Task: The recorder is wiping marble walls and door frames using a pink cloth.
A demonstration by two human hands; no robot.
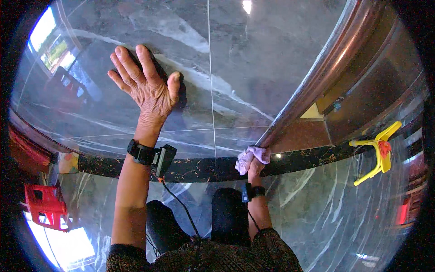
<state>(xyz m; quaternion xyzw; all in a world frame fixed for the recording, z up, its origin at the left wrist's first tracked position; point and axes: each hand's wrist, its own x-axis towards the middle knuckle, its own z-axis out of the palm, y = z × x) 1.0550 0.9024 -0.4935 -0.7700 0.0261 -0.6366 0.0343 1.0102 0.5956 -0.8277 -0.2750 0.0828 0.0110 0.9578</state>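
Note:
My left hand [149, 81] lies palm down with fingers spread on the grey, white-veined tile surface [244, 68], holding nothing. A bunched pale purple cloth [249, 159] is in my right hand [256, 166], at the lower end of the brown wooden trim [326, 64], by the dark speckled border strip. Part of the right hand's fingers is hidden by the cloth. Both wrists wear black straps with small devices, and a cable runs from each towards my body.
A yellow plastic object [382, 153] with a red part stands on the tiled floor at right. At left are a red plastic object [46, 207] and a small patterned block [68, 163]. The dark border strip [204, 170] crosses before my knees.

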